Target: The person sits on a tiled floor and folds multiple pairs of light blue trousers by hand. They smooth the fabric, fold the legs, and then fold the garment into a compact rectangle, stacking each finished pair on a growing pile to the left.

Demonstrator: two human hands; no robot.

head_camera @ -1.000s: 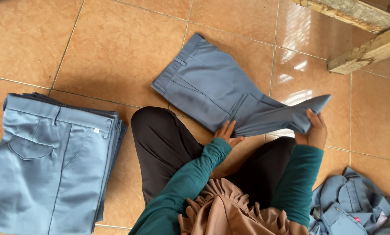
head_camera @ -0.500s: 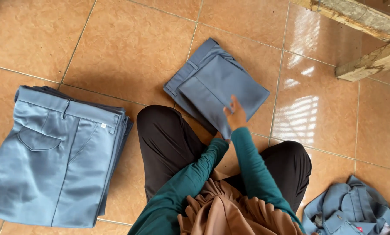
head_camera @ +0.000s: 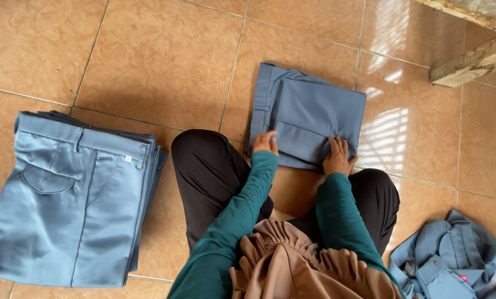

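The left hand (head_camera: 265, 142) rests on the near left corner of the folded blue-grey trousers (head_camera: 309, 113), its fingers curled over the edge and gripping the cloth there. The right hand (head_camera: 337, 156) lies flat on the near right part of the same bundle, fingers spread and pressing down, not clenched around anything. Both teal sleeves (head_camera: 248, 205) reach forward from the person's lap, over black trouser legs (head_camera: 203, 166) and a bunched brown cloth (head_camera: 309, 266).

The folded trousers lie on the tiled floor (head_camera: 148, 61) just ahead of the person's knees, touching the left knee's edge. They form a compact near-rectangle, a little wider than deep. The waistband with its belt loop runs along the left side, from near to far, and a folded flap lies across the near half, its crease running left to right.

No containers are in view; the clothes sit straight on the tiles. To the person's left, well apart from the hands, a stack of folded blue-grey trousers (head_camera: 76, 205) lies with waistbands at the far end and a flapped back pocket on top. At the lower right a crumpled heap of blue-grey garments (head_camera: 453, 260) lies unfolded. Two wooden beams (head_camera: 472, 61) show at the upper right corner.
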